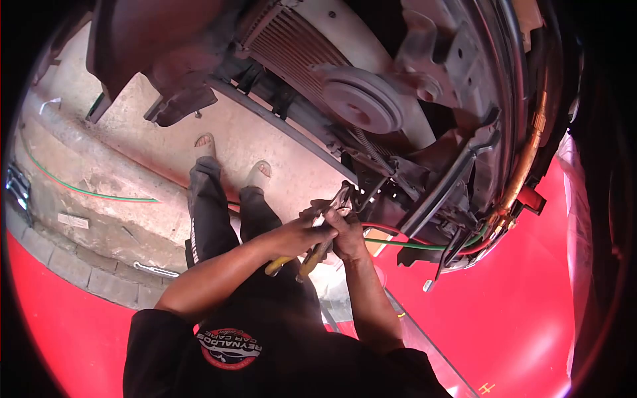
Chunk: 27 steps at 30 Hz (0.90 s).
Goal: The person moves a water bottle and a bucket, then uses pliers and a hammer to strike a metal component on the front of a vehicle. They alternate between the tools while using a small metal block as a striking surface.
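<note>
Pliers with yellow handles (308,265) are held in front of my body, below the exposed underside of a vehicle. My left hand (306,232) is wrapped round them, with the handle ends sticking out below. Closed close beside it, my right hand (348,237) has its thumb over the upper part of the pliers. The metal jaws (342,199) point up toward a dark bracket area at the vehicle's edge. What lies between the jaws is too small to tell, and the fingers hide part of the tool.
A round horn-like disc (361,103) and a finned radiator (285,50) are overhead. Green and red hoses (411,245) run right of my hands. A copper-coloured fitting (514,186) follows the body edge. A wrench (156,269) lies at the left on the kerb, near red sheeting (60,325).
</note>
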{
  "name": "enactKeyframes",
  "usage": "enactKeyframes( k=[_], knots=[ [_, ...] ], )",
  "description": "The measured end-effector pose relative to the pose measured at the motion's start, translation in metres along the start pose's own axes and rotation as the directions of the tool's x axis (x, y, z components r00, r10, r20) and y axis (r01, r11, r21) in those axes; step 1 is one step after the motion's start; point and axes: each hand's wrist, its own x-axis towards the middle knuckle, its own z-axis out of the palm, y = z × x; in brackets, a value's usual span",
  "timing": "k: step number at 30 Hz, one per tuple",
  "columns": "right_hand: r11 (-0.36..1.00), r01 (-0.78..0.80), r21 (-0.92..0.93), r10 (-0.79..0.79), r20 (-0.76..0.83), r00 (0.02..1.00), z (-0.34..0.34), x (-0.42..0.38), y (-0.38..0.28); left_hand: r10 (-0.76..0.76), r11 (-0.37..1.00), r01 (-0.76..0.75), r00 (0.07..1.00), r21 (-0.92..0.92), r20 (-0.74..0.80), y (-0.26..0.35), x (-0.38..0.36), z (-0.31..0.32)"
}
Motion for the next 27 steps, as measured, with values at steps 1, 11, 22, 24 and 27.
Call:
enactKeyframes(
  k=[1, 11, 22, 24, 27],
  knots=[
    [1.000, -0.002, 0.003, 0.002, -0.008, 1.000, 0.005, 0.001, 0.004, 0.153, 0.966, -0.151, 0.988, 0.208, 0.005, 0.000, 0.000, -0.005],
    [0.799, 0.085, 0.595, -0.099, -0.010, 0.995, 0.099, 0.024, 0.017, -0.373, 0.549, 0.129, 0.922, 0.826, 0.104, 0.149, -0.028, -0.049],
    [0.892, 0.368, 0.263, -0.255, -0.381, 0.889, 0.059, 0.005, 0.032, -0.250, 0.847, 0.182, 0.966, 0.499, 0.072, 0.055, -0.038, -0.052],
    [0.889, 0.400, 0.223, -0.277, -0.433, 0.857, 0.048, -0.019, 0.016, -0.312, 0.847, 0.312, 0.947, 0.430, -0.072, 0.036, -0.046, -0.039],
    [0.917, 0.396, 0.053, -0.340, -0.414, 0.844, 0.033, -0.035, 0.009, -0.248, 0.777, 0.294, 0.956, 0.557, -0.160, -0.008, -0.055, -0.038]
  ],
)
